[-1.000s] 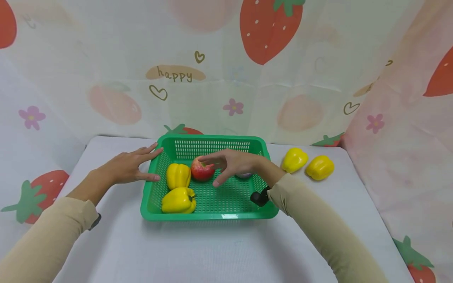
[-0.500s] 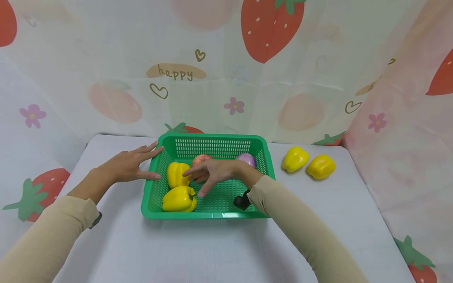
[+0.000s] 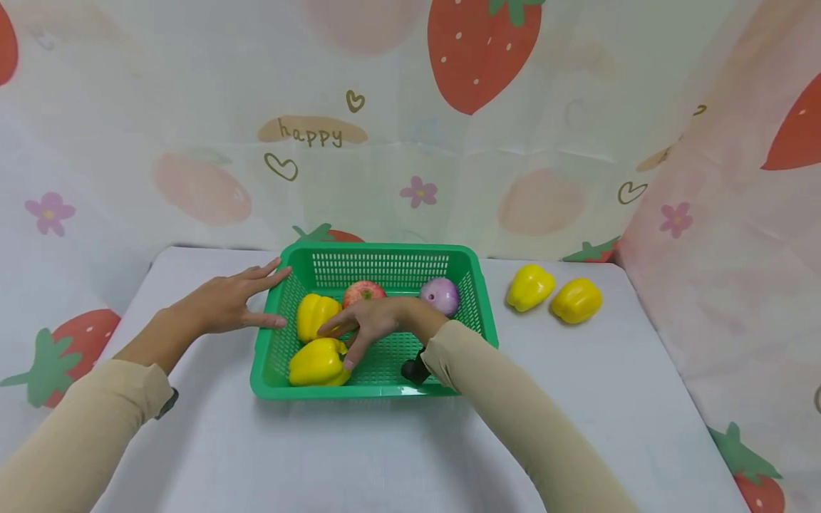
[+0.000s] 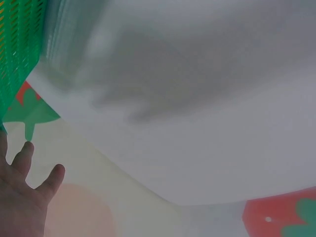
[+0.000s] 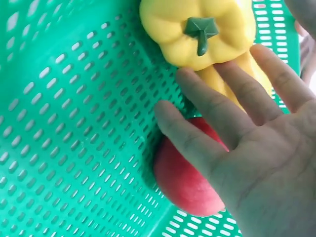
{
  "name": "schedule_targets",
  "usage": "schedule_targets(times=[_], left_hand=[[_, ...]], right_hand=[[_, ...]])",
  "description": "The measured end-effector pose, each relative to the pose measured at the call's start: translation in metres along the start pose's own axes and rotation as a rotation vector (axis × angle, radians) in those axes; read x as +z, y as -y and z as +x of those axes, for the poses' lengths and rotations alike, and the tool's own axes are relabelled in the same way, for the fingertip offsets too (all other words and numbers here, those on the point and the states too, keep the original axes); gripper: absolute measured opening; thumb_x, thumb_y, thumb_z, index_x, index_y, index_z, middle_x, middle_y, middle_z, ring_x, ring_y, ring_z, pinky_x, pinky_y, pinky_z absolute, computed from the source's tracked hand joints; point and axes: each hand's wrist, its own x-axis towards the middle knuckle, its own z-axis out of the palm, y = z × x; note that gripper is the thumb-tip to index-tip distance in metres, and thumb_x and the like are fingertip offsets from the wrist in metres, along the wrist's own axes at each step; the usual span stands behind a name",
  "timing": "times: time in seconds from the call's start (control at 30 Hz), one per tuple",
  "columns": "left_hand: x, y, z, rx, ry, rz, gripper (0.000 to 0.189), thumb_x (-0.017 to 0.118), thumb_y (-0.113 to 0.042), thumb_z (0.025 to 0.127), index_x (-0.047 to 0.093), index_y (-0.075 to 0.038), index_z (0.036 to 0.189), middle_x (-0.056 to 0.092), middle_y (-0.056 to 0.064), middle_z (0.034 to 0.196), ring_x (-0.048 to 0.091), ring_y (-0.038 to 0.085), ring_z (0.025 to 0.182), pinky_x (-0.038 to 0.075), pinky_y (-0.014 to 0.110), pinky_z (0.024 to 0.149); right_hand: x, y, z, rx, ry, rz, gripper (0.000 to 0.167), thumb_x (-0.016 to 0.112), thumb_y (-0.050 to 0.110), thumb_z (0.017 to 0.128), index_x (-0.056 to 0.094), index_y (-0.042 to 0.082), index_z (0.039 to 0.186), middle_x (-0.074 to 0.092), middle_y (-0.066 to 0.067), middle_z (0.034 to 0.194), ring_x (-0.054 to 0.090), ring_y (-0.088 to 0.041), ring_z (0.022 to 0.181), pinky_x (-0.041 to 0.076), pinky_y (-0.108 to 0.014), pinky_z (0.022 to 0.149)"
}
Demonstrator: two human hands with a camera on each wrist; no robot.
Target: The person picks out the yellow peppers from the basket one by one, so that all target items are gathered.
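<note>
A green plastic basket (image 3: 385,391) stands on the white table. Inside it, on the left, lie two yellow bell peppers, the rear one (image 3: 314,315) and the front one (image 3: 316,363), with a red apple (image 3: 363,291) and a purple onion-like ball (image 3: 440,296) toward the back. My left hand (image 3: 226,303) rests on the basket's left rim with fingers spread. My right hand (image 3: 368,324) reaches into the basket over the peppers, fingers extended. In the right wrist view its fingers (image 5: 212,106) lie in front of the apple (image 5: 185,177) and close to a pepper (image 5: 202,29).
Two more yellow bell peppers, one (image 3: 530,288) beside the other (image 3: 576,301), lie on the table right of the basket. A strawberry-print curtain (image 3: 385,178) hangs behind the table and along its sides.
My right hand has moved left and toward me, from above the apple to the peppers, uncovering the purple ball and part of the apple. My left hand has stayed on the rim.
</note>
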Motion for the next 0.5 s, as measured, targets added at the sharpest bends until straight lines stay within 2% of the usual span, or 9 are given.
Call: schedule_targets(times=[0.17, 0.4, 0.5], left_hand=[[0.002, 0.003, 0.0, 0.005, -0.004, -0.005, 0.098, 0.061, -0.071, 0.084, 0.025, -0.018, 0.159, 0.016, 0.017, 0.165, 0.034, 0.053, 0.138, 0.033, 0.073, 0.103], [0.003, 0.004, 0.0, 0.005, -0.002, -0.005, 0.099, 0.06, -0.071, 0.084, 0.024, -0.019, 0.159, 0.016, 0.016, 0.165, 0.033, 0.053, 0.139, 0.032, 0.073, 0.103], [0.003, 0.005, 0.001, 0.007, -0.003, -0.007, 0.099, 0.059, -0.072, 0.084, 0.023, -0.02, 0.159, 0.016, 0.016, 0.165, 0.034, 0.053, 0.138, 0.032, 0.073, 0.103]], right_hand=[[-0.001, 0.004, 0.006, 0.053, 0.0, -0.076, 0.075, 0.082, 0.024, 0.083, 0.047, 0.023, 0.149, 0.048, 0.001, 0.151, 0.042, -0.013, 0.139, 0.042, -0.03, 0.108], [-0.001, 0.007, 0.013, 0.122, -0.007, -0.02, 0.066, 0.081, 0.026, 0.084, 0.053, 0.025, 0.144, 0.052, 0.0, 0.142, 0.046, -0.017, 0.128, 0.049, -0.04, 0.102], [0.0, 0.008, 0.016, 0.112, -0.007, -0.03, 0.065, 0.081, 0.027, 0.085, 0.054, 0.023, 0.144, 0.053, 0.001, 0.136, 0.046, -0.018, 0.125, 0.047, -0.036, 0.102]])
